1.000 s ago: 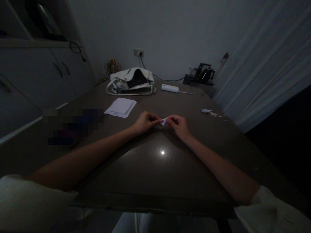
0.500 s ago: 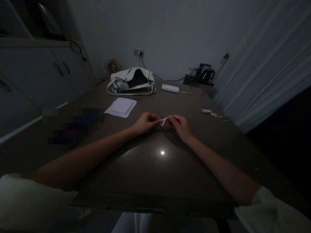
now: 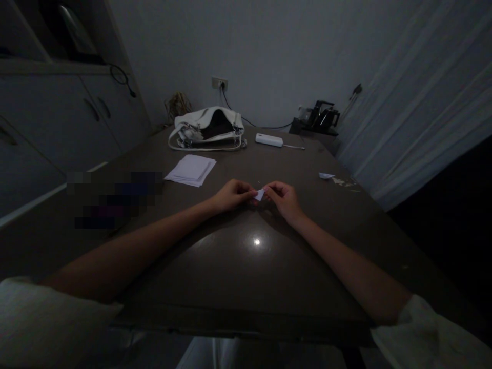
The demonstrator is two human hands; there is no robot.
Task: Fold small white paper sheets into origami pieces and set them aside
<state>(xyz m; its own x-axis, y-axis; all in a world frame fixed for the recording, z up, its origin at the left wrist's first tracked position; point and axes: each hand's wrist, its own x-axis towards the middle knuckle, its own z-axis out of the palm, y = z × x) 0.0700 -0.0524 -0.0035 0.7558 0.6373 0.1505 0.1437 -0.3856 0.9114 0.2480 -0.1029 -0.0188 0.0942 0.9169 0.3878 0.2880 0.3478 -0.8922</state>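
A small white piece of folded paper (image 3: 260, 194) is pinched between both my hands over the middle of the dark table (image 3: 238, 266). My left hand (image 3: 230, 195) grips its left side with curled fingers. My right hand (image 3: 283, 198) grips its right side, fingers closed too. Both forearms stretch forward across the tabletop. The room is dim, so the paper's shape is hard to make out.
A stack of white paper sheets (image 3: 191, 169) lies left of my hands. Behind it sit a white handbag (image 3: 207, 129) and a white power bank (image 3: 269, 139) with a cable. Paper scraps (image 3: 333, 178) lie at the right edge. A curtain (image 3: 415, 102) hangs to the right.
My hands and the paper piece have shifted only slightly; the fingers worked the paper a little between frames.
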